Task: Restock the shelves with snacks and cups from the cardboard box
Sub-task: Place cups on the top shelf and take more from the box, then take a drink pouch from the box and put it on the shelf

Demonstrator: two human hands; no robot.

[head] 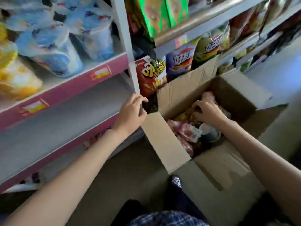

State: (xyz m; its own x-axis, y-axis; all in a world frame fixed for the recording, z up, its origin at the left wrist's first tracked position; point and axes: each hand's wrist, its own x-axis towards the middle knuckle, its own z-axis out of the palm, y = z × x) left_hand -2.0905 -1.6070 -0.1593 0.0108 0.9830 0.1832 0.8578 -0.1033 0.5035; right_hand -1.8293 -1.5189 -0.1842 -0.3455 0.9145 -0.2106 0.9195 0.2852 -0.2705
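Both hands are out front: my right hand (207,112) is down inside the cardboard box (231,93), fingers curled into a yellowish snack packet (187,114), though I can't tell if it's truly gripped. My left hand (131,114) hangs at the box's left flap (164,141), fingers curled near a dark packet (150,104), contact unclear. The snacks lie straight under my right hand, so that's the nearer one. Pink packets (187,130) and a cup (210,132) sit just toward me from it. The open shelf (53,108) is to the left, beyond the upright post (128,46). Lifting out, I reckon the tall flap and that post are what I must clear.
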